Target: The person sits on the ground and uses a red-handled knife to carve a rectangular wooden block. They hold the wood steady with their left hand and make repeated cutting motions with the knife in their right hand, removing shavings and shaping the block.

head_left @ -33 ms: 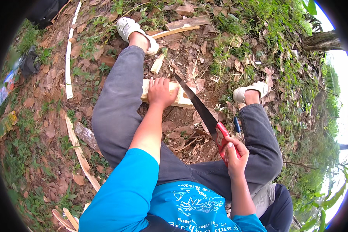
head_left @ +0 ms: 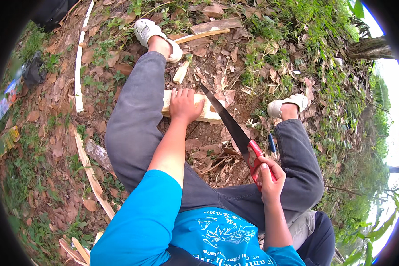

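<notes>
Between my spread legs lies a pale wooden block (head_left: 212,114), set crosswise on the ground. My left hand (head_left: 185,106) is closed over its left part, fingers curled over the far edge. In my right hand (head_left: 270,177) is the red handle of a hand saw (head_left: 232,126). Its dark blade slants up and left across the right part of the block, with the tip beyond the far edge. Whether the teeth touch the wood, I cannot tell. A short pale wood offcut (head_left: 181,72) lies just past the block.
A grey board (head_left: 216,25) and a thin curved stick lie ahead. Long pale wood strips (head_left: 79,71) stretch along the left, near a dark bag (head_left: 34,69). A dark blue pen-like object (head_left: 271,143) rests beside my right leg. A tree trunk (head_left: 370,48) stands far right.
</notes>
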Tool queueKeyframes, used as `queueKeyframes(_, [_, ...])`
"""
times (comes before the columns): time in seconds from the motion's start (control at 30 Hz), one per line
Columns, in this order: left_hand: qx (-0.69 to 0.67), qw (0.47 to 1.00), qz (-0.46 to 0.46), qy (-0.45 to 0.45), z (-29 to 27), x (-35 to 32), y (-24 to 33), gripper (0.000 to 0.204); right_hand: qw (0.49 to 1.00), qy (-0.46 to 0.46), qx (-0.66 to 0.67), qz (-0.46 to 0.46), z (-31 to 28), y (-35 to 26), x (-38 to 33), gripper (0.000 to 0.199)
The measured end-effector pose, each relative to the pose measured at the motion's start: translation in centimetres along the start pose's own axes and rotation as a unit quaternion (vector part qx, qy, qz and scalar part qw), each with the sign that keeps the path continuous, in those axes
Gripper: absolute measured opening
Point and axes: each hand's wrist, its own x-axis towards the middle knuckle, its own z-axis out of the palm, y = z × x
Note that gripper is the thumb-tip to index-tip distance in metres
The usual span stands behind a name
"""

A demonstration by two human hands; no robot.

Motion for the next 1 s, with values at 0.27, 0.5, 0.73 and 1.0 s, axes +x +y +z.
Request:
queueKeyframes(0.27, [0.001,0.999,0.001,0.037,0.7,0.4,0.2,0.044,1.0,0.006,0.015,-0.012,-0.1,0.4,-0.2,0.021])
queueKeyframes(0.5, [0.012,1.0,-0.001,0.029,0.4,1.0,0.2,0.047,0.999,-0.001,0.033,0.005,-0.8,0.6,0.6,0.021])
queueKeyframes(0.73, [0.007,1.0,-0.004,0.018,0.6,1.2,0.1,0.042,0.998,-0.045,0.03,0.009,0.3,0.4,2.1,0.022])
queueKeyframes(1.0, [0.004,0.999,-0.005,-0.04,-0.3,2.4,-0.3,0.047,0.998,-0.064,-0.002,0.024,1.8,-1.2,1.4,0.022])
